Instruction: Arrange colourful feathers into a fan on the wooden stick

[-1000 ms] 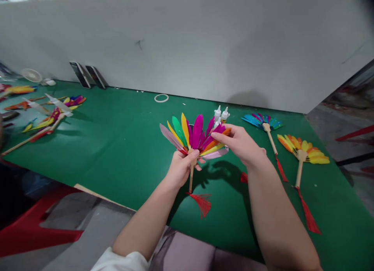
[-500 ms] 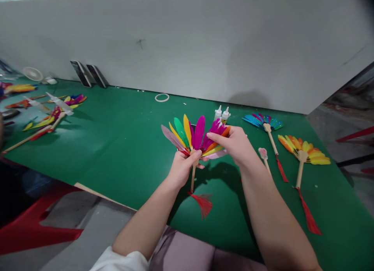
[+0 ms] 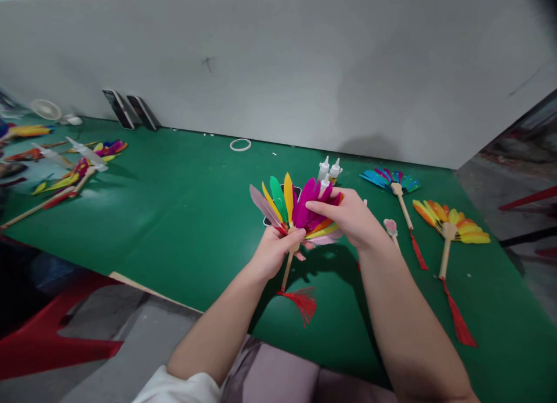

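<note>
A feather fan point(image 3: 278, 197) with purple, yellow, green, magenta and orange feathers is held above the table. My left hand point(image 3: 274, 249) is closed round its wooden base, the thumb pressed on the front where the feathers meet. Below that hand, the thin handle slants down to a red tassel point(image 3: 303, 304). My right hand point(image 3: 343, 211) pinches the magenta feathers on the fan's right side between thumb and fingers; its fingertips are hidden behind them. Just behind the fan stand white glue bottles point(image 3: 335, 172), and a dark phone-like object is partly covered by it.
On the right of the green table point(image 3: 187, 188) lie a blue feather fan point(image 3: 397, 188), a yellow-orange feather fan point(image 3: 448, 230) and a small stick with a pink top point(image 3: 390, 228). A white ring point(image 3: 241, 145) and two phones point(image 3: 118, 109) are near the grey partition point(image 3: 278, 61).
The fan has shifted slightly right and tilted, its handle slanting more. The magenta feathers have been drawn closer together at my right hand. Another white bottle tip shows behind them.
</note>
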Demonstrator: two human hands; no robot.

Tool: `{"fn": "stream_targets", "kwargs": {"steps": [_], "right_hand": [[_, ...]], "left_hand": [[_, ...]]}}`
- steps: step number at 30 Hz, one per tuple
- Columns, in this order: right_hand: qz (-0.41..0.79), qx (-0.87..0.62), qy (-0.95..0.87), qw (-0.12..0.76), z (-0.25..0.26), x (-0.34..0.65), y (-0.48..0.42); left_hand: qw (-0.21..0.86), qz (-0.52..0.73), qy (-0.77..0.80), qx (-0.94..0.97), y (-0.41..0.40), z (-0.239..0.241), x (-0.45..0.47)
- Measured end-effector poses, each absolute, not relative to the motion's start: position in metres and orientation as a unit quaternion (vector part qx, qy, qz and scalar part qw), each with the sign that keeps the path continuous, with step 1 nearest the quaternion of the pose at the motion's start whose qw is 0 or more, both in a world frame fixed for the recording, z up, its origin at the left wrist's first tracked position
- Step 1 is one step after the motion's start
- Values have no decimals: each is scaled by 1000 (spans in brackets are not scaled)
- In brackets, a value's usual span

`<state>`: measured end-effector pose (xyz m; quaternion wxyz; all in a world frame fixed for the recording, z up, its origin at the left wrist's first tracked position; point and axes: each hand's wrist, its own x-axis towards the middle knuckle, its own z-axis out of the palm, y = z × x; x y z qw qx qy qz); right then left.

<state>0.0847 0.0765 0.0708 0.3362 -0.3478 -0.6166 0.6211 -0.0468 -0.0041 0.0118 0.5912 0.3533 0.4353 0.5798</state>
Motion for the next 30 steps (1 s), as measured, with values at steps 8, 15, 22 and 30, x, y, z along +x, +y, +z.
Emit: {"fn": "stream_targets", "kwargs": {"steps": [8, 15, 22, 30], "right_hand": [[551, -384, -657, 343, 73, 84, 76], [498, -398, -692, 339, 70, 83, 77], [510, -386, -689, 342, 75, 80, 74], [595, -308, -597, 441, 71, 126, 70]], "left_hand": [[566, 630, 434, 307, -2, 9, -45], [557, 662, 424, 266, -1, 10, -43], [563, 680, 406, 236, -1, 10, -42], [594, 697, 331, 228, -3, 22, -56]]}}
